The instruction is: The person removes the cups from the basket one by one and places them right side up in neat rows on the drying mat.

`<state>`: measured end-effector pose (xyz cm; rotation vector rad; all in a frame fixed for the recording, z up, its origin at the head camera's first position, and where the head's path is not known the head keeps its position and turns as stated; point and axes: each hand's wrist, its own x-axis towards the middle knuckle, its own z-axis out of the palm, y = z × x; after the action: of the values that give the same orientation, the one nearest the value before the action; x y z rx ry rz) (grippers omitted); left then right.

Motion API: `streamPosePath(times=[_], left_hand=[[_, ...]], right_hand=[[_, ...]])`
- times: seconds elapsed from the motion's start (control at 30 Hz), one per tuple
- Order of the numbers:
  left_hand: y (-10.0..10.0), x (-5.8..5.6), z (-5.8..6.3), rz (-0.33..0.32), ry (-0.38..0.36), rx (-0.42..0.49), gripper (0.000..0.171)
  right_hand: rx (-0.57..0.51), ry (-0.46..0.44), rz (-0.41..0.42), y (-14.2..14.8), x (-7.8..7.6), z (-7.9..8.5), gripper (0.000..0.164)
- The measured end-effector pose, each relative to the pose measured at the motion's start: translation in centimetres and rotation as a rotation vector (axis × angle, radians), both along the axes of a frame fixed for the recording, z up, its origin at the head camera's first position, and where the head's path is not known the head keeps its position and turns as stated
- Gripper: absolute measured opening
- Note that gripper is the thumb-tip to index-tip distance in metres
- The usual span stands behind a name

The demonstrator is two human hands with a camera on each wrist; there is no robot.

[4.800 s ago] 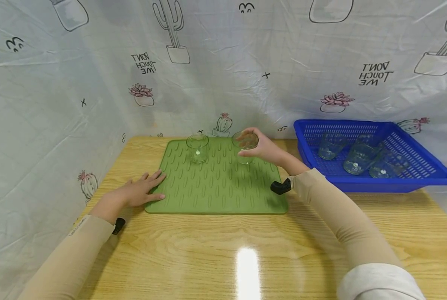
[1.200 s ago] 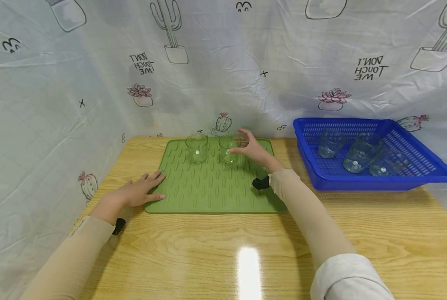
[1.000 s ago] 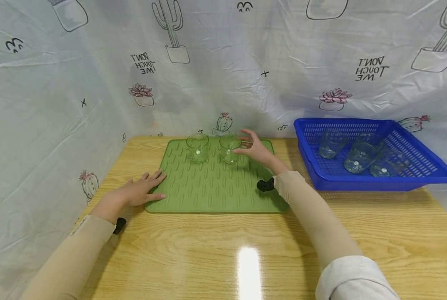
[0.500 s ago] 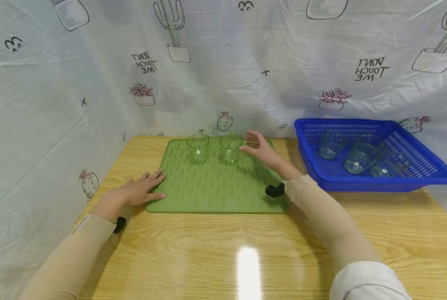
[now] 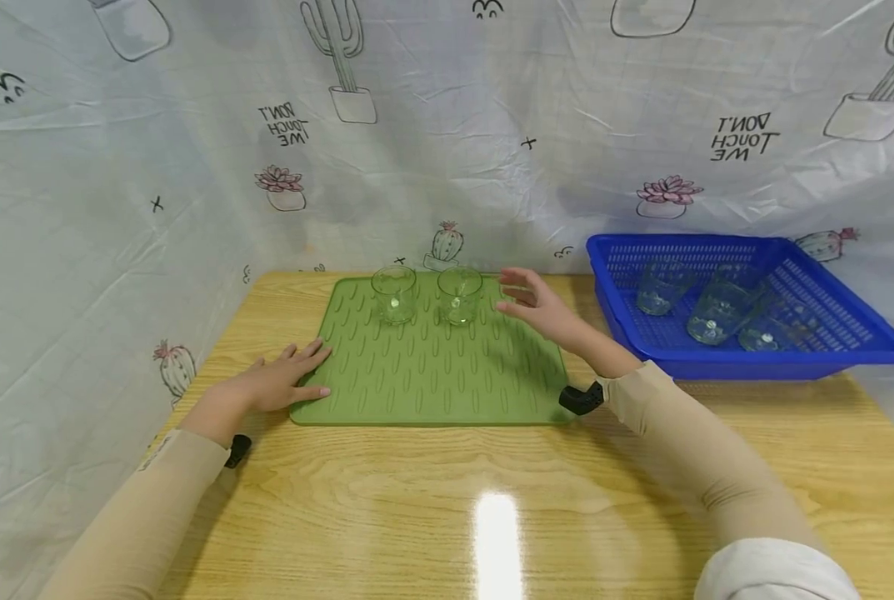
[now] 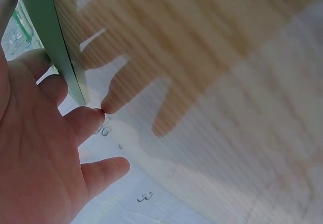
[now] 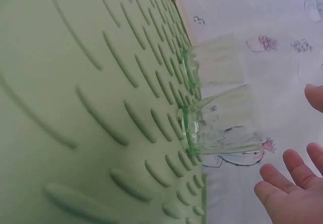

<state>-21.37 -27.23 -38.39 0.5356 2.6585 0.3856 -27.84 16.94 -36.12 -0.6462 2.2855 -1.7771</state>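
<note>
Two clear drinking glasses stand upright side by side near the back of the green ridged mat (image 5: 417, 383): a left glass (image 5: 395, 297) and a right glass (image 5: 459, 297). My right hand (image 5: 540, 310) hovers over the mat's right part, fingers spread and loosely bent, holding nothing. In the right wrist view a gap shows between those fingers (image 7: 298, 171) and the nearer glass (image 7: 222, 123). My left hand (image 5: 277, 382) rests flat at the mat's left edge with fingers outstretched. The left wrist view shows its fingertips at the mat edge (image 6: 55, 37).
A blue perforated basket (image 5: 754, 364) stands at the right, with several clear glasses (image 5: 720, 308) inside, some leaning. Behind the wooden table (image 5: 387, 500) hangs a white curtain (image 5: 447, 167) with cactus drawings, which also closes off the left side.
The right hand set the right glass down a little further left, let go of it and drew away to the right. The left hand has stayed in place.
</note>
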Motion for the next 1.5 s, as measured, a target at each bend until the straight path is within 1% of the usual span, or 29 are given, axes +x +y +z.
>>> streamPosePath(times=[0.23,0.5,0.6,0.73,0.83,0.97,1.1,1.3,1.5], left_hand=[[0.1,0.0,0.3,0.003,0.006,0.011,0.088],[0.2,-0.1,0.1,-0.002,0.001,0.013,0.089],[0.2,-0.1,0.0,-0.002,0.002,0.014,0.089],[0.3,-0.1,-0.1,-0.001,0.002,0.012,0.089],[0.2,-0.1,0.0,-0.002,0.005,0.01,0.089],[0.3,-0.1,0.1,-0.001,0.004,0.01,0.089],[0.3,-0.1,0.0,-0.002,0.008,0.006,0.089],[0.3,0.0,-0.1,-0.002,0.014,0.006,0.089],[0.2,0.1,-0.2,-0.003,0.011,0.008,0.089]], right_hand=[[0.039,0.028,0.035,1.9,2.0,1.1,0.062],[0.086,0.089,0.077,4.0,3.6,1.3,0.059],[0.103,0.115,0.079,4.7,4.1,1.6,0.056],[0.115,0.167,0.065,5.9,4.4,2.0,0.052],[0.122,0.21,0.037,6.8,4.5,2.4,0.05],[0.142,0.244,-0.015,8.2,4.7,3.1,0.047],[0.203,0.286,-0.071,9.6,5.0,3.5,0.047],[0.312,0.35,-0.148,11.6,5.0,3.5,0.051],[0.385,0.38,-0.209,13.8,5.0,3.4,0.054]])
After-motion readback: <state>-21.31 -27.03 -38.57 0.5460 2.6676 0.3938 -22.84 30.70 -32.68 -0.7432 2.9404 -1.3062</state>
